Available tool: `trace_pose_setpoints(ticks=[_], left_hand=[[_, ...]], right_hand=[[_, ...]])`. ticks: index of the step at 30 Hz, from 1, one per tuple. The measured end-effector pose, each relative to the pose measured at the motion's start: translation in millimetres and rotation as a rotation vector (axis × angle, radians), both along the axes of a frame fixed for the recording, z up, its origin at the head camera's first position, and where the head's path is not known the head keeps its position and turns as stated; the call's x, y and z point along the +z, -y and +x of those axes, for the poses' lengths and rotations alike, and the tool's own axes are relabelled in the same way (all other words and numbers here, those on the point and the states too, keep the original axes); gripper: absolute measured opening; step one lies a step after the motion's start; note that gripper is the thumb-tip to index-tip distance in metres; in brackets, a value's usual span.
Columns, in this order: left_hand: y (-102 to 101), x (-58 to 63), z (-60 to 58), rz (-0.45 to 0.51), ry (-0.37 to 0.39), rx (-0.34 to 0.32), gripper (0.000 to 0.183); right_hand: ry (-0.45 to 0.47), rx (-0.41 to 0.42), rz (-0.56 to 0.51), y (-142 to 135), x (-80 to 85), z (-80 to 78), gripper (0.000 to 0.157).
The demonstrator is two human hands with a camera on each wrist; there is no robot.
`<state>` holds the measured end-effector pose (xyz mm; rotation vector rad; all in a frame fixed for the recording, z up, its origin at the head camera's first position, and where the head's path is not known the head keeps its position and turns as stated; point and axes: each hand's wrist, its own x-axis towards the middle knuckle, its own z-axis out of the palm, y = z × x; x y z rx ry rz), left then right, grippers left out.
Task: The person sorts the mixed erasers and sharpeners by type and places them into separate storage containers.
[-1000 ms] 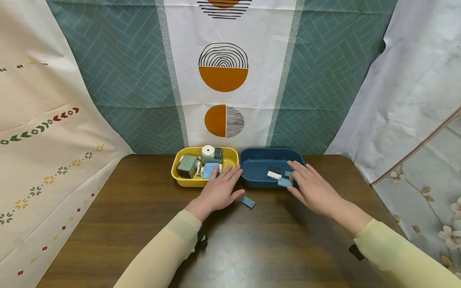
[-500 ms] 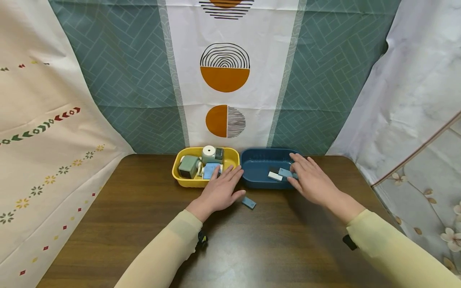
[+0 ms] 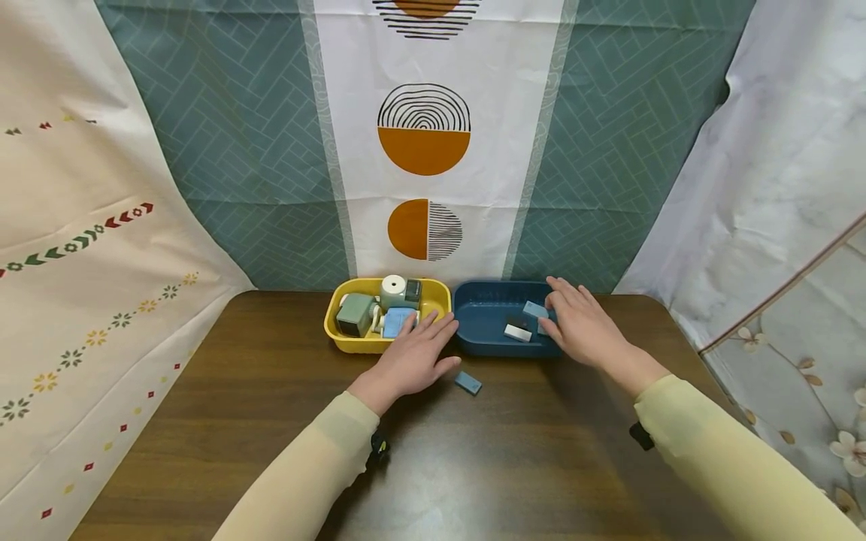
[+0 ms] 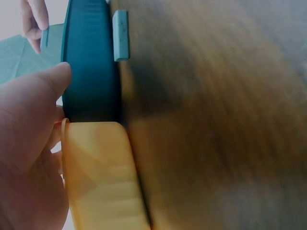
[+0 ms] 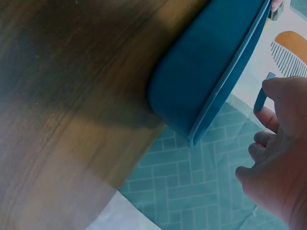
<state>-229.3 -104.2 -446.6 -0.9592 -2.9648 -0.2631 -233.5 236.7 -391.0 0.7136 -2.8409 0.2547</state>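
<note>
In the head view, my right hand (image 3: 587, 327) is over the right part of a dark blue tray (image 3: 480, 348). Its thumb and a finger pinch a small blue rectangular block (image 3: 534, 309), seen edge-on as a thin block (image 5: 261, 96) in the right wrist view. Inside the tray lie a white block (image 3: 517, 332), a black block (image 3: 518, 321) and a partly hidden blue one (image 3: 543, 328). My left hand (image 3: 413, 361), fingers extended, is at the front right of a yellow tray (image 3: 358, 346); contact with its rim is unclear. Another blue block (image 3: 467, 382) lies on the table just right of the left thumb.
Both trays stand side by side at the far edge of the brown wooden table (image 3: 473, 458). The yellow one contains a green boxy object (image 3: 357, 312), a white round-topped piece (image 3: 393, 286) and a light blue one (image 3: 398, 321). Patterned cloth (image 3: 243, 135) hangs behind.
My right hand has moved slightly forward and lifted the pinched blue block farther back over the blue tray, uncovering the blue block beneath. My left hand has stayed in place.
</note>
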Motion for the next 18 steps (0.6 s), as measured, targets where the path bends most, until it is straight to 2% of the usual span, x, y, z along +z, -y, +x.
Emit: trace_pose_setpoints(ticks=[6, 18], left_hand=[[4, 2.9, -1.0, 0.012, 0.014, -0.018, 0.072], [6, 1.7, 0.4, 0.016, 0.008, -0.028, 0.073]], right_hand=[[0.056, -0.046, -0.007, 2, 0.8, -9.1, 0.024], [0.107, -0.09, -0.019, 2, -11.3, -27.3, 0.026]])
